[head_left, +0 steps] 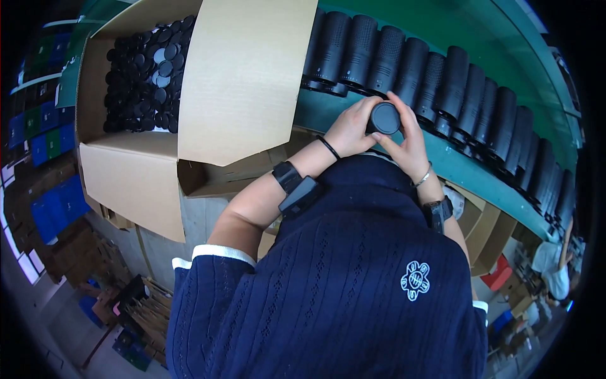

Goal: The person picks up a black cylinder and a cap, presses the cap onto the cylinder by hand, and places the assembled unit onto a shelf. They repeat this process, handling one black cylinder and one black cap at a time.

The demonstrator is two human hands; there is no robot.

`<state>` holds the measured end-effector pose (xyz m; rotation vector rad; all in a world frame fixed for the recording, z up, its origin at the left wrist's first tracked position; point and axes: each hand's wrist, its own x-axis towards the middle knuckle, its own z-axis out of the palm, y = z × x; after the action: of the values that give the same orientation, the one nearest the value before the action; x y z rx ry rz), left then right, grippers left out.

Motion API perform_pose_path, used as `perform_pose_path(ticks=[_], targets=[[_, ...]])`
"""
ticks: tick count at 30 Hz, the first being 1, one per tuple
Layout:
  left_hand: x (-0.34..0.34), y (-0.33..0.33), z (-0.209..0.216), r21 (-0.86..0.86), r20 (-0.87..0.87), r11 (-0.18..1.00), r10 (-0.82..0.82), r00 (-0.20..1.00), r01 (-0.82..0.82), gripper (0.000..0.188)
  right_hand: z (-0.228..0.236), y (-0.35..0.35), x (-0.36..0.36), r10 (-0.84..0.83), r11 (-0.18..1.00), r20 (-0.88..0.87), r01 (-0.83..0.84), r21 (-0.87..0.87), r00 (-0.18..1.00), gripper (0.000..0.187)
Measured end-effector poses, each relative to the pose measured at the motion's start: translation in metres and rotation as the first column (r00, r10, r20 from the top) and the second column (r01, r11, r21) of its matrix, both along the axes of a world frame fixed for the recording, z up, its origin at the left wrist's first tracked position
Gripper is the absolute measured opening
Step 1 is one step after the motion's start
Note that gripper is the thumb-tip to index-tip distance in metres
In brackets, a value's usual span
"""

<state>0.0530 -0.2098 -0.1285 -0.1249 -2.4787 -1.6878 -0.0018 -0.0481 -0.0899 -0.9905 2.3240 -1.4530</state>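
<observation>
Close to my body, at the near edge of the green bench, both hands are closed around a black cylinder (384, 119). Its flat round end, with a raised rim, faces up; the rest of it is hidden by my fingers. My left hand (355, 128) grips its left side. On the other side, my right hand (409, 140) curves round it, thumb at the near rim and fingers at the far one. Just beyond stands a long row of black ribbed cylinders (388, 60), some with a textured upper part.
To the left, an open cardboard box (237, 82) holds a heap of black round caps (142, 79), a few greyish. The green bench (442, 22) runs off to the right. Below it is another cardboard box (495, 243) beside a red object (497, 273). Another person (555, 268) is at far right.
</observation>
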Motion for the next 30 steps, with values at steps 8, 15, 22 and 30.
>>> perform_pose_path(ticks=[8,15,22,30], targets=[[0.004,-0.006,-0.004,0.023,0.024,0.998,-0.05,0.998,0.05,0.072,0.018,0.015,0.005,0.026,0.998,0.52,0.008,-0.063,0.854,0.079],[-0.003,-0.01,0.004,0.06,-0.021,0.985,-0.159,0.987,0.16,0.073,0.008,0.022,0.006,0.0,0.999,0.131,-0.006,0.048,0.991,0.075],[-0.005,-0.004,0.01,0.0,0.015,0.994,-0.109,0.994,0.109,0.066,0.001,0.015,0.007,-0.072,0.994,-0.082,0.078,0.077,0.994,0.068],[-0.008,0.004,0.005,-0.034,-0.053,0.999,-0.022,0.998,0.02,0.062,0.006,0.019,0.001,-0.059,0.997,-0.016,0.06,0.054,0.998,0.066]])
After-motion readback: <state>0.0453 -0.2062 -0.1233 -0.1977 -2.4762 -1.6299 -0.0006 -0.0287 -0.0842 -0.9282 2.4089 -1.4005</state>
